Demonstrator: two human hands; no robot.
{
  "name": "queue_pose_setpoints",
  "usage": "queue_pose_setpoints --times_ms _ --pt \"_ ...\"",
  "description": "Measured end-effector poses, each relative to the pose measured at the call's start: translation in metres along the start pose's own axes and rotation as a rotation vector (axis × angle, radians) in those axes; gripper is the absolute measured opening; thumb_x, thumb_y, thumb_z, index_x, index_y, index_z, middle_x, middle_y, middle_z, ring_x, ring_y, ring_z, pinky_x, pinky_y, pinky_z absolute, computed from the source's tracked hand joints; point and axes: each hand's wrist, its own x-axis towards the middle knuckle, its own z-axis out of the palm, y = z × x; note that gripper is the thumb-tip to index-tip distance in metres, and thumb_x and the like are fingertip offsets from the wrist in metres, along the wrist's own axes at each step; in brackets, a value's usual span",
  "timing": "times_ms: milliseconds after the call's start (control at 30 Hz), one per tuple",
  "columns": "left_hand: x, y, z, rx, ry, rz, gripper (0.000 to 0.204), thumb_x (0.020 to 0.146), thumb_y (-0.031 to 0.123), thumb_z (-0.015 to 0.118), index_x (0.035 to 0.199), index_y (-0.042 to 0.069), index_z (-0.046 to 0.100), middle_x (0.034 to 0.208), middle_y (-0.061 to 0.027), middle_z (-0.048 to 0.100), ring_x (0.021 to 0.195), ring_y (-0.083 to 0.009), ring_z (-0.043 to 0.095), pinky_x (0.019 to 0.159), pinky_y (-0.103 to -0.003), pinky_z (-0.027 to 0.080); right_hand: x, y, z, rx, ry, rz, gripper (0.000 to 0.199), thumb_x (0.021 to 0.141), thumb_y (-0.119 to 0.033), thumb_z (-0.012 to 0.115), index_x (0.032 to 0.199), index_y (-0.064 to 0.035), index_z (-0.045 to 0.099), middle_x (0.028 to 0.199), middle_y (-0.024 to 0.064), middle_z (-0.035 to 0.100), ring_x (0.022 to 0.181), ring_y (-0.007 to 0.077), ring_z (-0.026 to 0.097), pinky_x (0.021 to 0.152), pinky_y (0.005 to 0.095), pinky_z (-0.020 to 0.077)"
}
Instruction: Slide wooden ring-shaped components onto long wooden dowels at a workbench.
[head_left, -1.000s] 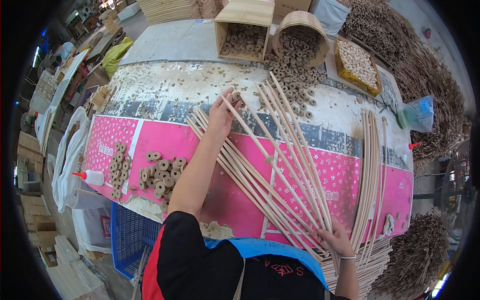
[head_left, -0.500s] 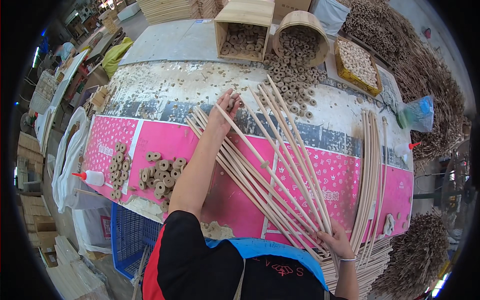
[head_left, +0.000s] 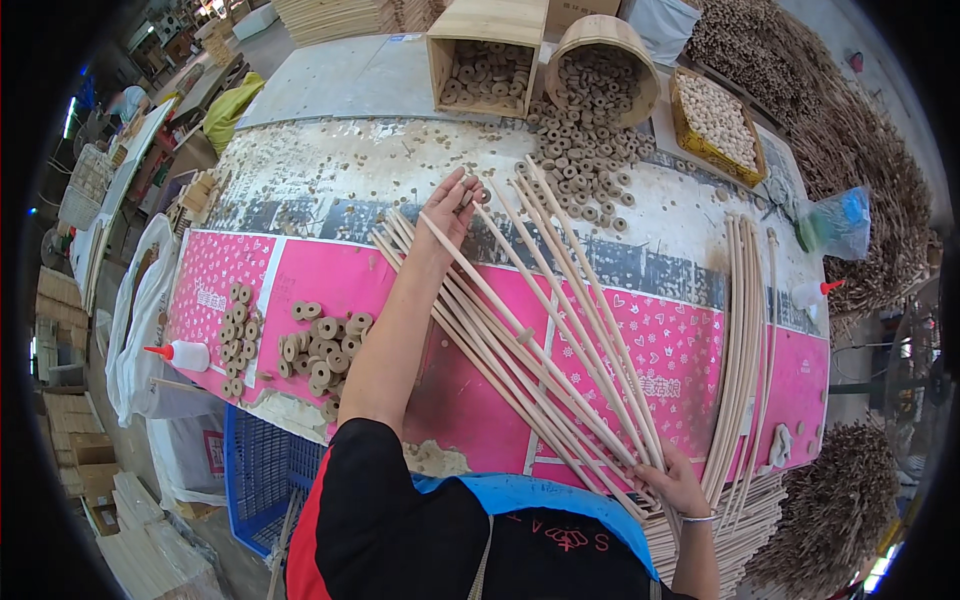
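My left hand (head_left: 452, 207) is closed around brown wooden rings (head_left: 468, 197), partly hidden by the fingers. Its fingertips are beside the upper ends of several pale wooden rods (head_left: 573, 270) that fan out. One ring (head_left: 526, 336) sits around a rod, partway down. At the lower right, my right hand (head_left: 674, 482) grips the fanned rods near their near ends. Beneath them, more loose rods (head_left: 490, 335) lie slanting across the pink table cover (head_left: 335, 270). Left of my left forearm, a heap of rings (head_left: 325, 350) rests on the cover.
A wooden box (head_left: 483, 20) and a round wooden tub (head_left: 640, 95) spill rings at the back. Right of them stands a yellow basket (head_left: 735, 175) of pale pieces. Upright rods (head_left: 735, 340) lie at the right. Glue bottles (head_left: 188, 355) and a blue crate (head_left: 262, 480) are near the edges.
My left hand has turned slightly and its fingers have shifted, hiding more of the rings. The upper ends of the fanned rods have moved a little left. My right hand keeps its grip.
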Motion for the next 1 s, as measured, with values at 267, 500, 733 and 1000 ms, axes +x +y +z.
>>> queue_pose_setpoints --times_ms 267,500,733,1000 --pt "-0.004 0.004 -0.003 0.07 -0.004 -0.008 0.043 0.1 0.009 0.06 0.141 0.002 0.05 0.13 -0.0143 0.063 0.114 -0.0215 0.066 0.1 -0.03 0.055 0.002 -0.001 0.0 0.014 -0.011 -0.003 0.039 0.094 -0.004 0.065 0.131 0.0015 0.055 0.093 0.0073 0.07 0.077 0.0102 0.066 0.067 0.0244 0.0549" --pt "-0.004 0.003 -0.008 0.001 0.017 -0.023 0.047 0.097 0.008 0.065 0.141 0.002 0.049 0.129 -0.0143 0.063 0.113 -0.021 0.066 0.097 -0.027 0.058 0.001 -0.001 -0.001 -0.024 -0.019 -0.01 0.042 0.094 -0.004 0.065 0.134 0.0012 0.054 0.095 0.0071 0.071 0.078 0.0099 0.066 0.066 0.0243 0.0539" --pt "-0.003 0.0 -0.004 -0.06 0.031 -0.025 0.045 0.098 0.009 0.065 0.139 -0.001 0.049 0.126 -0.0146 0.063 0.114 -0.0234 0.065 0.1 -0.027 0.057 -0.001 -0.005 0.002 0.015 -0.006 -0.015 0.042 0.094 -0.004 0.065 0.134 0.0007 0.055 0.096 0.0074 0.071 0.079 0.01 0.067 0.066 0.0232 0.0518" --pt "-0.006 0.004 -0.004 0.027 0.034 0.0 0.042 0.097 0.011 0.067 0.135 0.0 0.053 0.119 -0.0146 0.066 0.11 -0.0242 0.067 0.097 -0.03 0.057 -0.002 -0.003 0.001 0.01 -0.009 -0.011 0.04 0.093 -0.002 0.065 0.132 0.0011 0.056 0.095 0.007 0.071 0.079 0.0101 0.066 0.066 0.0234 0.0521"
